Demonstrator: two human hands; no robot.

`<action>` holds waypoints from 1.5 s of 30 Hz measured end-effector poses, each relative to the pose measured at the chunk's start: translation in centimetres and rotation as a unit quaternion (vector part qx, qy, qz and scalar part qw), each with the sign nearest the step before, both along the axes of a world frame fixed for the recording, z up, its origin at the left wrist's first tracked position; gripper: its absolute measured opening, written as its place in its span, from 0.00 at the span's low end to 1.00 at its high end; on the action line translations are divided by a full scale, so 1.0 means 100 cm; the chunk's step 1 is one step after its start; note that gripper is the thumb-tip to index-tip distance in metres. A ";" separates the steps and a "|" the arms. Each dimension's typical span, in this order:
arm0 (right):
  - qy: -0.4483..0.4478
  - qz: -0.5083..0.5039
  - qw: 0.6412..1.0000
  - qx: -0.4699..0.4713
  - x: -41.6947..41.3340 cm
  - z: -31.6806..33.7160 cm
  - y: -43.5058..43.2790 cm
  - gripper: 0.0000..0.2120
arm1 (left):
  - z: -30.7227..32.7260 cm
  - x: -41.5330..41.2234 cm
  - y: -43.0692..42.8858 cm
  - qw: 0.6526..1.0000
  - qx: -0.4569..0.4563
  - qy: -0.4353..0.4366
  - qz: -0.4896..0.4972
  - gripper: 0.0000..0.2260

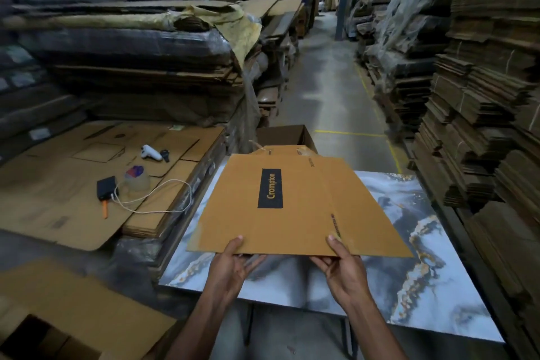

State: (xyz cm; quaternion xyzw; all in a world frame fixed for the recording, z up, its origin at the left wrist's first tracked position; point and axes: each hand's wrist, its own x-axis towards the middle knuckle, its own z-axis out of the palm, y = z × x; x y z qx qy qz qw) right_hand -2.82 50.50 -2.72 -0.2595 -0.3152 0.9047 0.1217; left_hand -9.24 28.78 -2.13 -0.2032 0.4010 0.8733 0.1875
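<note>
Two hands (230,266) (343,267), one flat carton (292,207)

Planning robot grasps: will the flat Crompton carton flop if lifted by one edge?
Probably stiff: left hand and right hand hold only the near edge, yet the Crompton carton stays flat. Likely light: thumb pinches suffice.

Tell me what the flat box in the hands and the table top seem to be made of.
Flat box: likely cardboard, matte tan, given its fold creases and printed black label. Table top: smooth, faintly shiny, with grey, white and gold marble veining; real stone or printed laminate, I cannot tell.
</note>
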 end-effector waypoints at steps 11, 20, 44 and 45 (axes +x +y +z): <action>0.070 0.214 0.974 0.000 -0.030 0.049 -0.052 0.16 | 0.050 0.071 -0.061 0.971 0.017 0.086 0.224 0.10; 0.073 0.441 0.894 -0.024 0.005 0.081 -0.207 0.14 | 0.078 0.204 -0.178 0.891 -0.019 0.102 0.442 0.09; -0.009 0.656 0.753 0.048 0.279 0.030 -0.569 0.21 | 0.004 0.555 -0.455 0.773 -0.014 0.047 0.633 0.02; -0.018 0.660 0.750 0.046 0.282 0.025 -0.574 0.21 | -0.002 0.559 -0.461 0.773 -0.008 0.038 0.633 0.02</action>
